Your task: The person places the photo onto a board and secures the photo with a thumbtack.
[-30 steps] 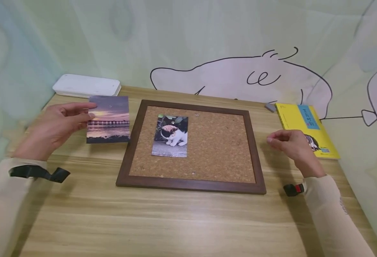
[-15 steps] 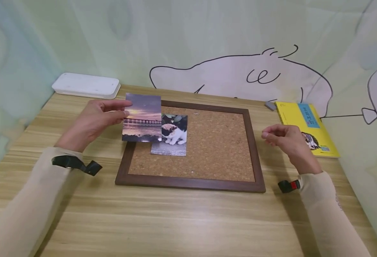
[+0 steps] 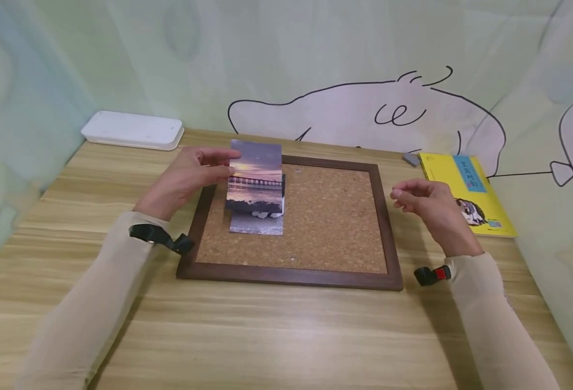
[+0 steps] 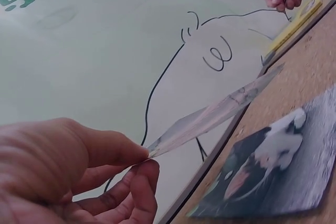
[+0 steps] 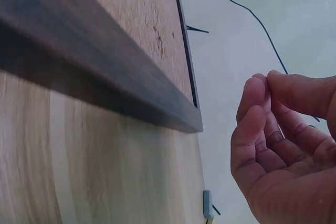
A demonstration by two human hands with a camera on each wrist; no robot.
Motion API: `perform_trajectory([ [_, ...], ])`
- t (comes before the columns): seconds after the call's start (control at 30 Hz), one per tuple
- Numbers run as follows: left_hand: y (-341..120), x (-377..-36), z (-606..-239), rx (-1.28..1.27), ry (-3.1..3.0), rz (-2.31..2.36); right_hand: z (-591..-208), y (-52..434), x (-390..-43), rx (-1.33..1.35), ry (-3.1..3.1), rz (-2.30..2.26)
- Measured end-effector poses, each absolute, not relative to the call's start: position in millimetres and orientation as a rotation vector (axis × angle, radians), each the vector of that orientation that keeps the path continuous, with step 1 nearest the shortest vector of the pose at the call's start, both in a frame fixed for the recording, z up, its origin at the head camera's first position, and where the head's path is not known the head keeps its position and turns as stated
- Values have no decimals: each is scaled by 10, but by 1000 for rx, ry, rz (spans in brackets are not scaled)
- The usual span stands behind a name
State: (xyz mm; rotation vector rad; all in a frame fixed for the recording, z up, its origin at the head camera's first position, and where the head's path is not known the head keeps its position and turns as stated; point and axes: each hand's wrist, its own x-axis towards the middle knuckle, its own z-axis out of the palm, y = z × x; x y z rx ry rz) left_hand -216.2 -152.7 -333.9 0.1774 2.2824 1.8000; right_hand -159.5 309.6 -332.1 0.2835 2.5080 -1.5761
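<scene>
My left hand pinches the left edge of a sunset photo between thumb and fingers. The photo is above a framed corkboard and covers most of a cat photo on it. From the left wrist view, the sunset photo appears edge-on and tilted, apart from the cat photo. My right hand is just right of the board's frame, in the air. Its thumb and index fingertip meet in the right wrist view; whether anything small sits between them I cannot tell.
A white case lies at the back left of the wooden table. At the right are a yellow book and a small grey block. Small shiny spots show on the cork. A patterned wall stands behind.
The left hand has carried the sunset photo rightward, from the board's left side to over the cat photo. My right hand has shifted slightly left, its fingertips still together.
</scene>
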Motion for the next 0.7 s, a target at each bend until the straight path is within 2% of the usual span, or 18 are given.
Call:
perform_trajectory([
  [0.7,-728,-2212,-3350,334,2213,1738,-3279,2767,-1694,231,2401,-1714],
])
